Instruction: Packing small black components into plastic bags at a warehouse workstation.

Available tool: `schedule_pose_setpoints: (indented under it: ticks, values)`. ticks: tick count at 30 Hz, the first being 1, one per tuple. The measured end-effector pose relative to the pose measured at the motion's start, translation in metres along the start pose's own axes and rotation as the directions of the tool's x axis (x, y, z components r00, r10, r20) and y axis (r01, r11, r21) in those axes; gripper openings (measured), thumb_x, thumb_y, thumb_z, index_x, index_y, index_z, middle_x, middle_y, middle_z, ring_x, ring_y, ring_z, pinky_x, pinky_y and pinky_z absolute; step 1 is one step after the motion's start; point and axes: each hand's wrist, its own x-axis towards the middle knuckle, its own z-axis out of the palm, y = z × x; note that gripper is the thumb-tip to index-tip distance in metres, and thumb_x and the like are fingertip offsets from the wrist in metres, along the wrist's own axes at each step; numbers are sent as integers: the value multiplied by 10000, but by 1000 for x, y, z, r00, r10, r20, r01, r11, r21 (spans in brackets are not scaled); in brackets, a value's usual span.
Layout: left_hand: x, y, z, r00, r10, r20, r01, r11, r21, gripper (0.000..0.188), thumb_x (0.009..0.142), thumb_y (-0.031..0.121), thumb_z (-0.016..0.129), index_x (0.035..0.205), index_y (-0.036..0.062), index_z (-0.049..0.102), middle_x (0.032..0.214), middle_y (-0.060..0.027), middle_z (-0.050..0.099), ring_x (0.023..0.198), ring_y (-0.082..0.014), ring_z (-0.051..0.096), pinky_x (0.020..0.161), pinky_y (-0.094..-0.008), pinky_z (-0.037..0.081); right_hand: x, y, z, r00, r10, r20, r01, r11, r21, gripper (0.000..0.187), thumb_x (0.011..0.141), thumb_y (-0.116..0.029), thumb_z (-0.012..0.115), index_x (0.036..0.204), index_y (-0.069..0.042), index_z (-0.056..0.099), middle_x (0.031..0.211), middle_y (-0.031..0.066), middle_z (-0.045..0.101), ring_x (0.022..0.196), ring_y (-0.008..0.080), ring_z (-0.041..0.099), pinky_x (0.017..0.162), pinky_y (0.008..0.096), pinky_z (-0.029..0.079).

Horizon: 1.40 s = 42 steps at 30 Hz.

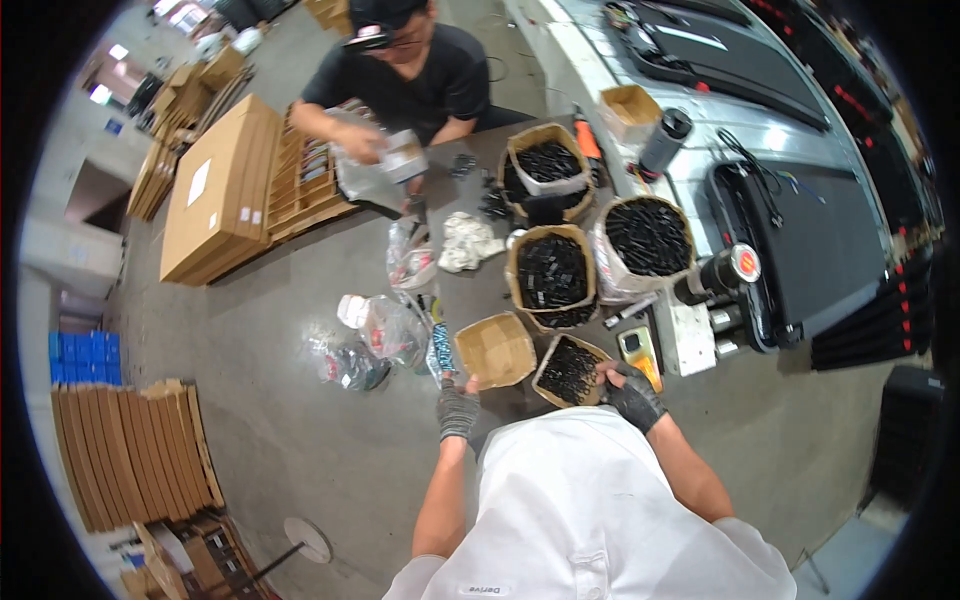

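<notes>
My left hand (459,408), in a grey fingerless glove, is at the near left table edge, beside the near corner of an open cardboard box (495,350) with a bare bottom. Its thumb and a finger are apart, and I see nothing held between them. My right hand (636,396), gloved the same way, reaches over the right rim of a smaller cardboard box of small dark metal parts (570,372). Its bare fingertips are drawn together at the parts; whatever they pinch is too small to make out. A blue patterned strip (441,345) lies just beyond my left hand.
Boxes of black parts (553,272) and a round tub of black pieces (648,236) stand farther back. A yellow-cased phone (640,357) lies right. Plastic bags (392,330) hang at the left edge. Across the table a person (410,80) handles a white packet (404,157).
</notes>
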Motion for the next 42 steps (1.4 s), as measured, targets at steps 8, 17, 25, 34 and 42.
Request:
schedule_pose_setpoints:
  ticks: [8, 17, 25, 34, 42]
  values:
    - [16, -43, 44, 959, -138, 246, 271, 691, -670, 660, 846, 384, 651, 1291, -62, 455, 808, -159, 647, 769, -272, 653, 753, -415, 509, -1, -5, 24, 985, 156, 76, -150, 986, -75, 236, 936, -156, 512, 1096, -6, 598, 849, 55, 587, 781, 149, 555, 695, 247, 452]
    - [74, 30, -18, 875, 451, -177, -454, 891, 23, 268, 849, 328, 608, 951, 87, 659, 976, -160, 679, 925, -337, 644, 795, -454, 501, -13, 7, 18, 985, 170, -7, -170, 983, -74, 227, 909, -121, 547, 1075, 24, 598, 844, 82, 575, 803, 168, 560, 727, 265, 468]
    - [159, 114, 30, 863, 331, 382, -426, 883, 196, 383, 811, 279, 626, 1172, 152, 627, 1158, -148, 633, 1079, -318, 607, 929, -435, 479, -42, 2, 26, 983, 94, -157, -90, 995, 36, 227, 900, -112, 551, 1053, 49, 601, 848, 91, 578, 787, 177, 568, 727, 283, 482]
    - [197, 108, 56, 791, 322, 520, -531, 784, 322, 318, 843, 178, 527, 1119, 80, 650, 1188, -159, 623, 1105, -315, 601, 918, -399, 491, -53, 11, 30, 960, 110, -259, -93, 993, 78, 239, 910, -158, 563, 1072, 14, 598, 818, 79, 584, 714, 185, 573, 637, 291, 477]
    - [218, 28, 11, 749, 444, 492, -584, 793, 173, 192, 768, 149, 621, 904, 40, 701, 897, -157, 705, 835, -311, 676, 749, -393, 529, -38, 2, 44, 971, 148, -188, -119, 980, 158, 195, 912, -136, 547, 1032, 8, 599, 816, 87, 591, 739, 189, 563, 674, 279, 472]
